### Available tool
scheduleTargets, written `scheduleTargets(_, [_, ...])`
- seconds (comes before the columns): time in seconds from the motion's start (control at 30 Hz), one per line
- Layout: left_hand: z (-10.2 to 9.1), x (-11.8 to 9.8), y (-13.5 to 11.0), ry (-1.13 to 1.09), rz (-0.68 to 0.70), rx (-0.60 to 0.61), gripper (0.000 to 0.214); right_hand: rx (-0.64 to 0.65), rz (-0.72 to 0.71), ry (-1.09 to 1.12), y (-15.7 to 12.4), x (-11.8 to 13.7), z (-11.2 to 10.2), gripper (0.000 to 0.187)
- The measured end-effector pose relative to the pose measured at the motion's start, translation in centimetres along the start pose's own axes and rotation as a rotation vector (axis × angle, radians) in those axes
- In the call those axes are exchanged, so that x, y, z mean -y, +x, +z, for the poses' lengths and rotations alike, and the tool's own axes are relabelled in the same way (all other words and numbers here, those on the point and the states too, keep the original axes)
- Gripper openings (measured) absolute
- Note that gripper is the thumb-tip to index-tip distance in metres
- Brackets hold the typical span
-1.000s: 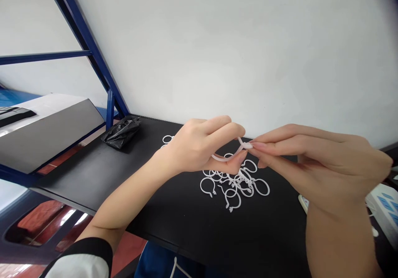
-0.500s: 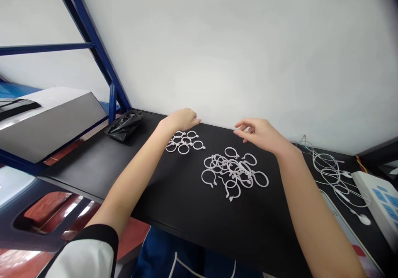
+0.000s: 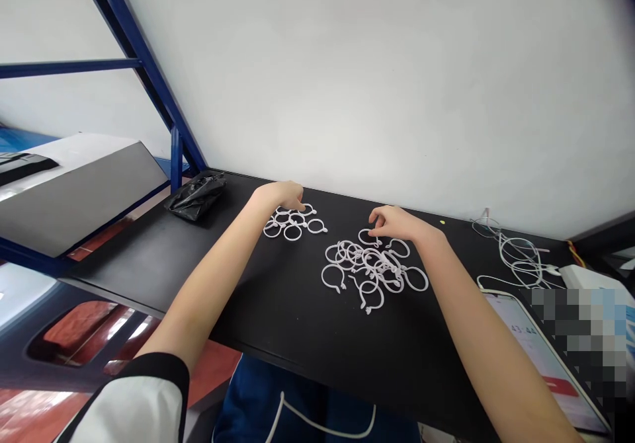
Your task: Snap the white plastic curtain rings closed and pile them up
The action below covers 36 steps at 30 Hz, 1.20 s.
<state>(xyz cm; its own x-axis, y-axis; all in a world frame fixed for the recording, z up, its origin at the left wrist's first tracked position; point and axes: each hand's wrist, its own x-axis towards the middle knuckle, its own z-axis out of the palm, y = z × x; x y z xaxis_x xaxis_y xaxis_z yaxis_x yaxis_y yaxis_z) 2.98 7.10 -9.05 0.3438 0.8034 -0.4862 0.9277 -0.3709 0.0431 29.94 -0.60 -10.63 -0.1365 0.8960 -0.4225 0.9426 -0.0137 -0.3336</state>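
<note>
Nearby, crumpled black bag (image 3: 196,197), left hand (image 3: 280,196) curled on plastic rings (image 3: 294,225), right hand (image 3: 391,224) curled on larger pile (image 3: 372,270)

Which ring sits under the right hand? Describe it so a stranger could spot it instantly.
Start at the black tabletop running along the white wall. Of the two clusters of white plastic rings on it, go to the larger one, on the right. Your ring lies at that cluster's wall-side edge, set apart as the one directly beneath the fingers of the right hand.
</note>
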Motion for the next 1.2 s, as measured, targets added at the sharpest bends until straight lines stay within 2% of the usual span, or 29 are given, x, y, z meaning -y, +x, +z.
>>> scheduleTargets(0.17, [0.0,-0.2,-0.2,-0.001,0.003,0.021,0.040,0.021,0.001,-0.012,1.2,-0.4,1.0,0.032])
scheduleTargets(0.43, [0.4,0.0,0.4,-0.005,0.005,0.019,0.070,0.014,-0.037,0.040,3.0,-1.5,2.1,0.032])
scheduleTargets(0.57, [0.4,0.0,0.4,-0.004,0.015,0.012,0.071,-0.021,-0.063,0.109,2.6,-1.4,1.9,0.032])
scheduleTargets(0.67, [-0.2,-0.2,-0.6,-0.001,0.016,-0.024,0.066,-0.098,-0.116,0.207,1.9,-1.1,1.3,0.029])
scheduleTargets(0.77, [-1.2,-0.9,-2.9,-0.017,0.037,-0.150,0.059,-0.234,-0.227,0.370,0.7,-0.4,0.3,0.019])
scheduleTargets(0.87, [-2.0,-2.2,-6.0,-0.047,0.170,-0.334,0.045,-0.339,-0.385,0.588,-0.9,0.9,-0.8,0.014])
scheduleTargets(0.9, [-2.0,-2.8,-7.0,-0.054,0.237,-0.431,0.040,-0.353,-0.439,0.659,-1.6,1.5,-1.1,0.015])
scheduleTargets(0.97, [-2.0,-4.1,-8.8,-0.112,0.473,-0.705,0.034,-0.358,-0.549,0.778,-2.7,2.6,-1.4,0.019])
scheduleTargets(1.0, [-1.8,-4.7,-9.6,-0.134,0.564,-0.775,0.031,-0.346,-0.598,0.824,-3.2,3.0,-1.5,0.020])
scheduleTargets(1.07, [-1.5,-5.9,-10.9,-0.135,0.683,-0.802,0.026,-0.297,-0.685,0.891,-3.8,3.6,-1.5,0.022])
scheduleTargets(1.2, [-1.0,-7.4,-12.3,-0.100,0.798,-0.888,0.025,-0.212,-0.797,0.982,-3.7,3.7,-1.2,0.024])
